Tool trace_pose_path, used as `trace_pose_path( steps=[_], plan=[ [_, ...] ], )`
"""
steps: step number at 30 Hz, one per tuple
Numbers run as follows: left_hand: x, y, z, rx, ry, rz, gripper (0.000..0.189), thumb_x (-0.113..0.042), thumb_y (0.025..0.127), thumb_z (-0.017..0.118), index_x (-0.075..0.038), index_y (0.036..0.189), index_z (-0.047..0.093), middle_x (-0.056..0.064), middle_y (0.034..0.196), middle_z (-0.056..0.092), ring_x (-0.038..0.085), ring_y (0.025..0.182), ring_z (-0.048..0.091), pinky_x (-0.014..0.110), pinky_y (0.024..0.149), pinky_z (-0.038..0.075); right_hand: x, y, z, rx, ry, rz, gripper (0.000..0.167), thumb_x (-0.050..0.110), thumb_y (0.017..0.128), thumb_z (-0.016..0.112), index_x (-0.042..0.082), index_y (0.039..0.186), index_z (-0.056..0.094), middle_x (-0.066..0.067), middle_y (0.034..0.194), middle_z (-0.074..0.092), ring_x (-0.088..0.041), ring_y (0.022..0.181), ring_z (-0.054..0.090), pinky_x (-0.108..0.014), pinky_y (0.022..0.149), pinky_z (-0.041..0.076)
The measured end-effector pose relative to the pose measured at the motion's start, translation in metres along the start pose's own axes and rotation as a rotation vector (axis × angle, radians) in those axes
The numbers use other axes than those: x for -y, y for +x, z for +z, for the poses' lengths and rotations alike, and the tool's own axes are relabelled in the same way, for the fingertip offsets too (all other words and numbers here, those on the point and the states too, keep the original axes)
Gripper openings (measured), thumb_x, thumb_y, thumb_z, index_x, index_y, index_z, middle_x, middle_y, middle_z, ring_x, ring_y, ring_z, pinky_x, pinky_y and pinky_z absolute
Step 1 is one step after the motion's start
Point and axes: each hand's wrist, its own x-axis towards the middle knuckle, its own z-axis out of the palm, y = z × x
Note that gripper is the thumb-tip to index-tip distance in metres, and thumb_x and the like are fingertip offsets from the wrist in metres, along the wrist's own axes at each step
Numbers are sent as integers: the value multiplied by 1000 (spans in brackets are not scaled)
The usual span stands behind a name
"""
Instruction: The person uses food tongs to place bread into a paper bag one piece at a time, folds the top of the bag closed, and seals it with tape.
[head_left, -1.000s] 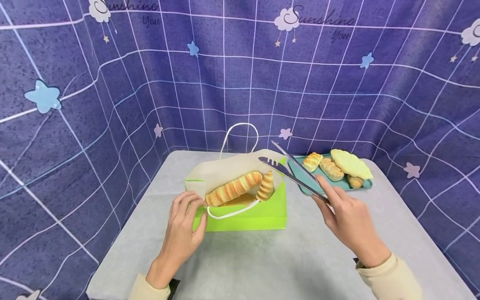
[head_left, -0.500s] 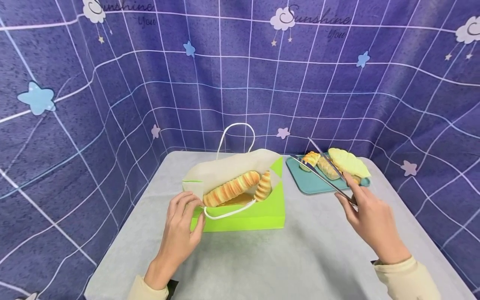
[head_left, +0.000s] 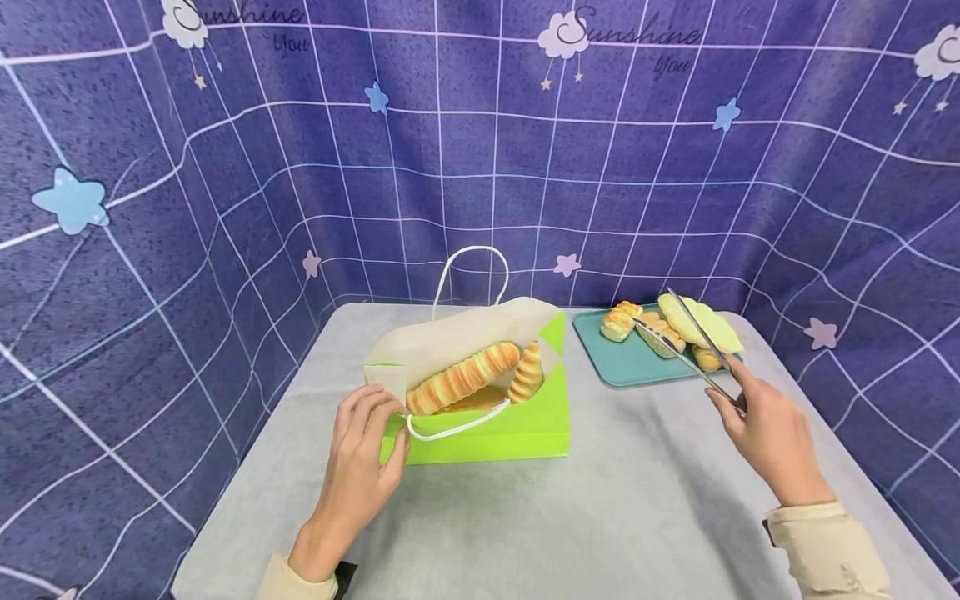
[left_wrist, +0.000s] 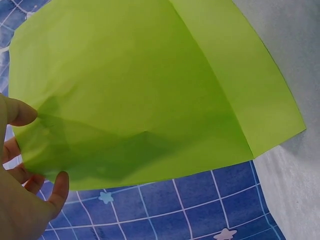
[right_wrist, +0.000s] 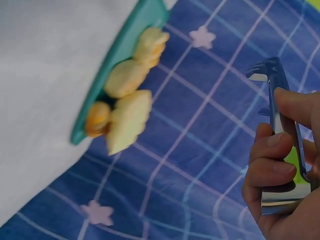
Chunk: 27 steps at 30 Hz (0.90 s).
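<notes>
My left hand (head_left: 363, 454) pinches the left rim of a bright green paper bag (head_left: 487, 446), which lies on its side, its white-lined mouth facing up. Inside it show a long ridged bread roll (head_left: 465, 379) and a smaller ridged bread (head_left: 527, 375). My right hand (head_left: 772, 437) holds metal tongs (right_wrist: 285, 206), their arms spread. In the head view the tips overlap the breads on a teal tray (head_left: 622, 371); whether they touch cannot be told. These breads are a golden-topped piece (head_left: 619, 323), a knotted loaf (head_left: 663, 343), a pale yellow bread (head_left: 720, 332) and a small roll (head_left: 706, 360).
A white cord handle (head_left: 472, 248) stands up behind the bag and another droops over its front. The grey tabletop (head_left: 540, 525) extends in front of bag and tray. A purple-blue curtain (head_left: 480, 167) with a line grid closes off the back and sides.
My right hand has moved right with the tongs, from beside the bag's mouth to over the tray of breads. The left hand stays on the bag's rim.
</notes>
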Motion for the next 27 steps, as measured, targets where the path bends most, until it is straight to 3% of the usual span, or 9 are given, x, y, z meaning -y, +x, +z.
trace_pose_path(
  steps=[4, 7, 11, 16, 21, 27],
  plan=[
    [1, 1, 1, -5, 1, 6, 19, -11, 87, 57, -1, 101, 65, 13, 108, 61, 40, 120, 49, 41, 108, 33, -22, -4, 6, 42, -21, 43, 50, 15, 78, 81, 6, 123, 62, -6, 60, 54, -22, 48, 49, -43, 41, 33],
    [2, 1, 1, -11, -2, 11, 19, -10, 87, 58, -1, 101, 65, 13, 108, 61, 40, 120, 49, 41, 108, 33, -38, -3, 9, 109, -40, 99, 50, 17, 79, 81, 9, 124, 61, -10, 63, 58, -34, 50, 55, -49, 39, 33],
    [2, 1, 3, -15, -9, 15, 18, -9, 86, 58, 0, 100, 65, 13, 108, 61, 40, 119, 49, 41, 108, 33, -60, -1, 10, 211, -67, 181, 49, 20, 81, 79, 10, 125, 60, -16, 69, 65, -49, 54, 56, -50, 36, 31],
    [1, 1, 1, -10, -5, 8, 18, -9, 85, 59, -1, 100, 65, 13, 107, 61, 40, 120, 49, 41, 109, 33, -81, 2, 16, 296, -78, 253, 47, 22, 84, 76, 8, 126, 60, -26, 80, 67, -56, 59, 55, -52, 38, 32],
    [1, 0, 0, -2, 1, 6, 18, -11, 87, 57, -1, 100, 65, 13, 108, 61, 40, 120, 49, 41, 110, 32, -96, 1, 22, 324, -88, 291, 49, 23, 85, 74, 6, 127, 58, -36, 92, 63, -61, 64, 54, -53, 40, 33],
    [2, 0, 1, -2, 7, 14, 17, -10, 88, 57, -1, 99, 65, 13, 108, 61, 41, 119, 49, 42, 108, 33, -108, -3, 34, 303, -94, 281, 45, 19, 83, 74, 7, 124, 59, -36, 86, 61, -56, 55, 52, -50, 37, 29]
  ],
)
